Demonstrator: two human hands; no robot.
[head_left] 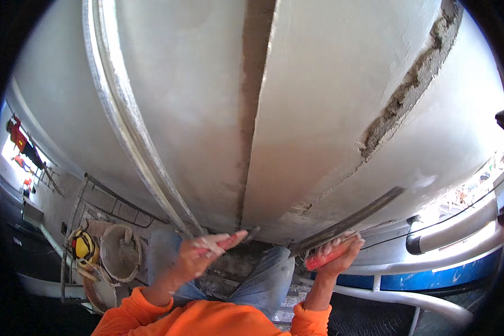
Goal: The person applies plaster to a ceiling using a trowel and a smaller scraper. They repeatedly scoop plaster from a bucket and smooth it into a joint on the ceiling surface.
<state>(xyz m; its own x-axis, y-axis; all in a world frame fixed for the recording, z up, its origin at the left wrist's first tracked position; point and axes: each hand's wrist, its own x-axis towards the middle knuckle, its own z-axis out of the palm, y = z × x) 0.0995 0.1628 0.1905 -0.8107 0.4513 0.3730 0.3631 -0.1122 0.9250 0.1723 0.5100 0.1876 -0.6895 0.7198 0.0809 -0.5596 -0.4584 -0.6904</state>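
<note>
My left hand (pixel 199 256) is closed round the red handle of a small trowel (pixel 250 234), whose short dark blade points toward the wall. In my right hand (pixel 343 253) is the red grip of a plastering trowel (pixel 355 217). Its long, narrow, dark blade is seen nearly edge-on and slants up to the right, close to the wall; whether it touches I cannot tell. The grey plastered wall (pixel 313 112) has a rough, broken strip of mortar (pixel 406 92) at the upper right. A straight plaster edge (pixel 257 106) runs down its middle. Pale residue marks my fingers.
A long metal straightedge (pixel 130 117) leans on the wall at left. Near my left leg are a mortar-stained bucket (pixel 121 255), a yellow hard hat (pixel 84 246) and a ladder (pixel 117 206). White railing (pixel 397 297) and pipes are at right. Another person (pixel 22 140) is far left.
</note>
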